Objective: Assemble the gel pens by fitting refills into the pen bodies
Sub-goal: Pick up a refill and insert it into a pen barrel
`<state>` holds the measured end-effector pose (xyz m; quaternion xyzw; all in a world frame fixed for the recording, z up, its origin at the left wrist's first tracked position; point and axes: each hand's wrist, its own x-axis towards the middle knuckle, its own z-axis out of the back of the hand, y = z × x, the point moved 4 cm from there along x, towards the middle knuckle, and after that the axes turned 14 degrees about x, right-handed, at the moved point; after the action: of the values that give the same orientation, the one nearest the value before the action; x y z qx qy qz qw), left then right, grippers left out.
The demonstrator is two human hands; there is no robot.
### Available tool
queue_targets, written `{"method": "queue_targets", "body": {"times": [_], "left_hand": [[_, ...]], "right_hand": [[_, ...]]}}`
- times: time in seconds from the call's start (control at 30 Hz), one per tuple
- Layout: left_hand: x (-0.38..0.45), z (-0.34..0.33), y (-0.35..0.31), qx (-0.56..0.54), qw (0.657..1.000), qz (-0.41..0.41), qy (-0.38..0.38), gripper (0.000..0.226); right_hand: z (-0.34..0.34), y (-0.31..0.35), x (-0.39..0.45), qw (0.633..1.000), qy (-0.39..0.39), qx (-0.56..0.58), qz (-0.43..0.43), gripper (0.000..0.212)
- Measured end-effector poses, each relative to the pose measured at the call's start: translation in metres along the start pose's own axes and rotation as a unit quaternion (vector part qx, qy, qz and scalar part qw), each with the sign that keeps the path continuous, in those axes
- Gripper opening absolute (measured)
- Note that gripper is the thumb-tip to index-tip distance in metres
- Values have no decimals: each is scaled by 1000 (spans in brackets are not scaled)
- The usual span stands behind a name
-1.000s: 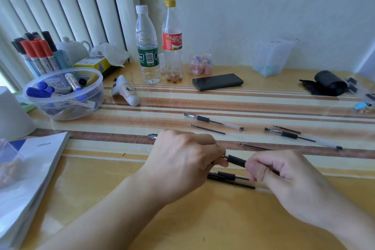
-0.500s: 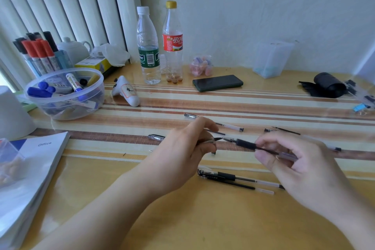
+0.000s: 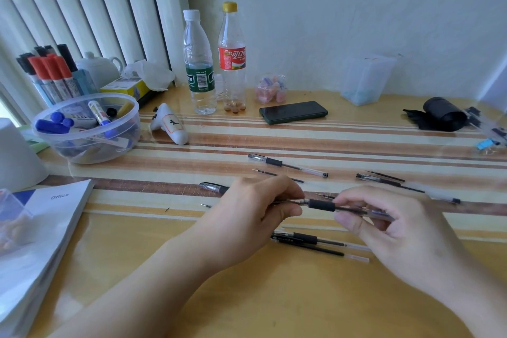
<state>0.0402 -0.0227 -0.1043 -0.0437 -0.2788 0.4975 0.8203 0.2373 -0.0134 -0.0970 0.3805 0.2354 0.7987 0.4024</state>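
Gel pen with a clear plastic barrel and black rubber grip sleeve [image 3: 337,207] is hanging just above the striped wooden table [image 3: 356,143], at centre frame between both hands. It is looking light, stiff and slim, with a smooth barrel likely to be slipping; the rubber sleeve is probably offering the surest hold. The left hand [image 3: 255,214] is pinching the metal tip end with thumb and curled fingers closed tight. The right hand [image 3: 389,230] is gripping the barrel just behind the sleeve, fingers curled round it. Loose pens and thin black refills [image 3: 279,174] are lying near, above and below.
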Motion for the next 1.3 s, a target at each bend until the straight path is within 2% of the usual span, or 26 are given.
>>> {"method": "queue_targets", "body": {"times": [0.13,0.33,0.43,0.5,0.57,0.63,0.73,1.07,1.3], "left_hand": [[-2,-3,-3,16,1000,-20,8,13],[-2,-2,-9,47,998,-45,-4,17],[-3,-2,-4,56,998,-8,-4,29],[-3,-2,1,91,996,16,1,48],[-3,0,6,120,992,33,-3,54],[-2,1,10,135,990,50,-6,52],[-2,0,13,143,988,55,2,50],[-2,0,15,161,985,55,9,44],[-2,0,19,176,982,66,14,44]], "right_hand": [[-9,-2,-2,1000,10,-3,18,30],[-10,-5,-3,999,-5,-27,32,15],[-4,-6,2,998,-3,-39,41,21],[7,-19,6,998,-24,-55,10,22],[23,-41,10,994,-49,-75,-55,14],[33,-63,11,989,-56,-82,-111,13],[29,-77,13,984,-11,-85,-154,16],[16,-68,11,984,62,-113,-124,12],[21,-64,11,989,41,-65,-126,14]]}}
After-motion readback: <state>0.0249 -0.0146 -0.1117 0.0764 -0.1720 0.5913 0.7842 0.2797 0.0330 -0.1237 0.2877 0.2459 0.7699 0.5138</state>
